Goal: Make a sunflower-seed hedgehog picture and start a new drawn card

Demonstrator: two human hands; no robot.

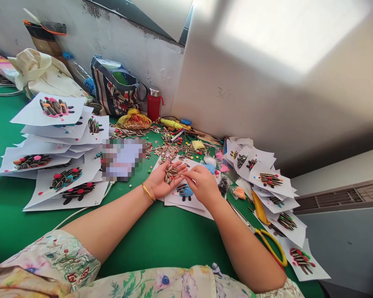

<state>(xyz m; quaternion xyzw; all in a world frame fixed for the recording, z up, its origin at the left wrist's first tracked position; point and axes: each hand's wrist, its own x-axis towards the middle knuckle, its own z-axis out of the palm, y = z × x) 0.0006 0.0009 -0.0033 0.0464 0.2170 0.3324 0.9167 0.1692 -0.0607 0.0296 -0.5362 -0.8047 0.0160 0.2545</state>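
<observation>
our left hand (pixel 161 184) lies palm up, loosely cupping striped seeds (pixel 171 172); our right hand (pixel 204 185) pinches beside them, on what we cannot tell. we should keep that palm level, picking seeds singly, over the blue figure (pixel 185 191).

Craft workspace, whether home or workshop cannot be told; green tabletop (pixel 155 244) set against scuffed pale wall (pixel 136 45); left stack of sheets (pixel 46 142) and right stack (pixel 275 190) bearing seed-covered figures; loose striped seeds (pixel 166 151), orange modelling lump (pixel 239 192), yellow-handled scissors (pixel 255 230) about; patterned bag (pixel 115 91), red flask (pixel 153 106), plastic bottle (pixel 80 73) along wall side
</observation>
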